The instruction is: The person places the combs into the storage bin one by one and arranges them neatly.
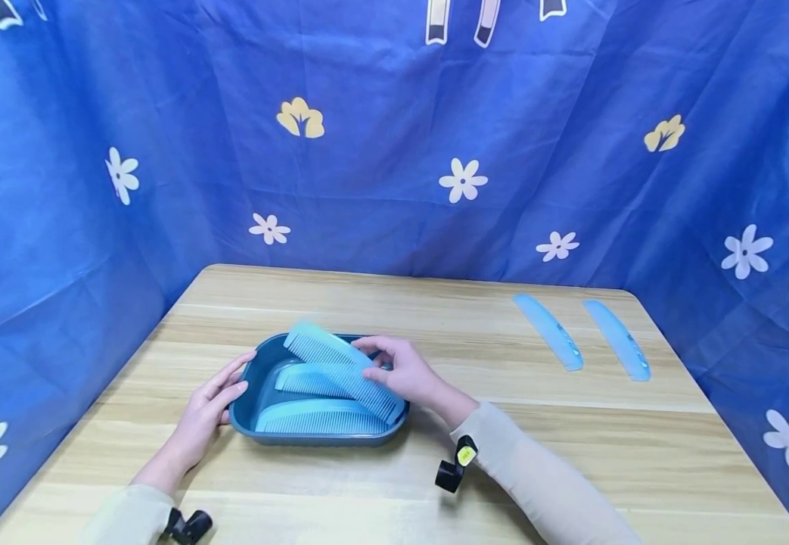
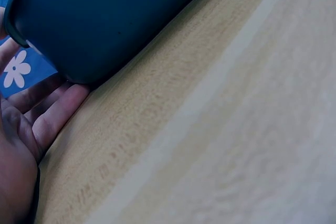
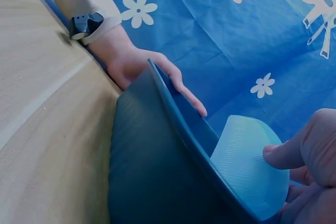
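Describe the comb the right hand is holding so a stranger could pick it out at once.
On the wooden table sits a dark blue tray steadied by the left hand. Three light blue combs are in it; the one meant, the top comb, lies slantwise over the other two, pinched by the right hand. Unlike the two combs lying apart on the table, it is in the tray and held.

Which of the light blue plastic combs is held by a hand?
The top comb, lying slanted across the dark blue tray: the right hand pinches it. The others lie untouched.
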`<state>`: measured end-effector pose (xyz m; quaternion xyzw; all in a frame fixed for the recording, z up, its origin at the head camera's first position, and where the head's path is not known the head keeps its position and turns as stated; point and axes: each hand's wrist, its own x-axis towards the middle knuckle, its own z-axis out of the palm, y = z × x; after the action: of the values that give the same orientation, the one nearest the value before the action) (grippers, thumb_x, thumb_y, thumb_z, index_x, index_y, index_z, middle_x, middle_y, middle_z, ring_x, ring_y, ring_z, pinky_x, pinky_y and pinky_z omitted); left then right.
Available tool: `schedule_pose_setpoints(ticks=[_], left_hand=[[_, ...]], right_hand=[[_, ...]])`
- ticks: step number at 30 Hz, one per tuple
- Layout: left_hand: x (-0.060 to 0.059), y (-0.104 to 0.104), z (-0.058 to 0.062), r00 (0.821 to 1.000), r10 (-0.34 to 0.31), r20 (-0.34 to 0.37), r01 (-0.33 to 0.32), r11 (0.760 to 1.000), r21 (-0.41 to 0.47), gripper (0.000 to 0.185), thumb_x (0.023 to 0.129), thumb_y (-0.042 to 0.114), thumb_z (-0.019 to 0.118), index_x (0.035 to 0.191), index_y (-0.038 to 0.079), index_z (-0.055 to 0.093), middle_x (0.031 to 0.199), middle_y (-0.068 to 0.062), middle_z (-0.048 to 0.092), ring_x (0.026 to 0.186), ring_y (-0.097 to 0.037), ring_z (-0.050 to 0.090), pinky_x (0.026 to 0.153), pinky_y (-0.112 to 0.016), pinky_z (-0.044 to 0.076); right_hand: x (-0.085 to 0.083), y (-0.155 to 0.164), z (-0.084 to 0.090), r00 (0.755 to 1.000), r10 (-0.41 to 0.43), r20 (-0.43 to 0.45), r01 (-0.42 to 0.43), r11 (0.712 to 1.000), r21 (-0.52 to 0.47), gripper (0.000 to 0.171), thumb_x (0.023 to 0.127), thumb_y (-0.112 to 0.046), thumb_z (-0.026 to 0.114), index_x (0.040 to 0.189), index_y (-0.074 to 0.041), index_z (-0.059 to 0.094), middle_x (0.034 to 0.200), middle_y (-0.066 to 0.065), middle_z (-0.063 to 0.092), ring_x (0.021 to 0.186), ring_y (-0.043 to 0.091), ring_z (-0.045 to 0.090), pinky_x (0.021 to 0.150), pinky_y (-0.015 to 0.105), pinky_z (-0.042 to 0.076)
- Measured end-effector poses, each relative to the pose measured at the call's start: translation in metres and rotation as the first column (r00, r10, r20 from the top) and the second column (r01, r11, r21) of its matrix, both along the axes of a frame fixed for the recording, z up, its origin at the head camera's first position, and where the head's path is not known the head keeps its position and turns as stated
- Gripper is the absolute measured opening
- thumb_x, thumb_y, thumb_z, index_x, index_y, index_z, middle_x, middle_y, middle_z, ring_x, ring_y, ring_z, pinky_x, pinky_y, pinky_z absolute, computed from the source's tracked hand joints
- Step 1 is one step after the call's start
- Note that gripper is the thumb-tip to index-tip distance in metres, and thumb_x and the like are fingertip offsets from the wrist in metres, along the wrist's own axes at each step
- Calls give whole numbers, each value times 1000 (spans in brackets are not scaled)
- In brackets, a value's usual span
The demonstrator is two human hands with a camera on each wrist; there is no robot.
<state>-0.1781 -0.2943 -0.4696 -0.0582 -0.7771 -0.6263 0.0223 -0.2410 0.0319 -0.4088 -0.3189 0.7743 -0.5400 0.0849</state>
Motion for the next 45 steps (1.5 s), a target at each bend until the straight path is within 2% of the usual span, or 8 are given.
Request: schedule_pose_setpoints(ticks=[6,12,16,23,32,39,45], left_hand=[[1,1,-1,1000,3,7,-3,1000,4,47,99,22,45,145,19,34,139,-21,32,106,-2,51,65,-31,54],[1,1,-3,1000,8,8,-8,1000,3,48,99,23,44,146,19,33,140,-26,29,105,-4,50,64,-30,54],[0,1,-2,1000,6,9,-6,1000,11,48,99,22,45,145,19,33,140,-27,29,107,-5,49,63,-28,54],[0,1,-2,1000,6,7,-6,1000,9,47,99,22,44,145,19,34,140,-25,30,107,-4,49,64,-29,54],[0,2,-1,1000,11,16,-12,1000,23,47,99,21,46,145,18,35,136,-18,34,103,-6,51,62,-27,53],[0,2,-1,1000,12,13,-12,1000,25,48,99,21,46,145,18,35,138,-19,33,105,-5,49,61,-27,53],[0,1,-1,1000,14,15,-14,1000,3,47,99,23,45,145,20,35,138,-21,32,106,-5,49,63,-28,53]], right_hand=[[4,-3,-5,998,62,22,-63,997,50,41,85,-1,65,125,-9,58,110,4,59,79,12,57,66,23,48],[6,-6,-5,992,123,18,-125,989,85,43,85,1,64,126,-10,57,105,3,61,81,12,58,67,23,48],[7,-8,-5,989,148,10,-148,984,102,43,85,4,63,126,-6,55,102,7,62,79,11,57,64,22,47],[9,-10,-7,985,161,57,-168,971,169,43,86,4,61,127,-7,55,99,2,63,78,9,58,60,21,47],[11,-13,-12,982,180,-59,-154,940,305,39,87,-5,64,125,-6,56,102,2,63,90,6,58,76,18,47],[12,-13,-11,985,153,-75,-125,950,286,36,87,-5,64,122,-6,58,101,4,64,93,9,58,78,19,47],[11,-11,-6,995,97,-37,-87,971,221,35,86,-4,64,121,-5,58,102,7,64,90,10,57,77,22,47]])
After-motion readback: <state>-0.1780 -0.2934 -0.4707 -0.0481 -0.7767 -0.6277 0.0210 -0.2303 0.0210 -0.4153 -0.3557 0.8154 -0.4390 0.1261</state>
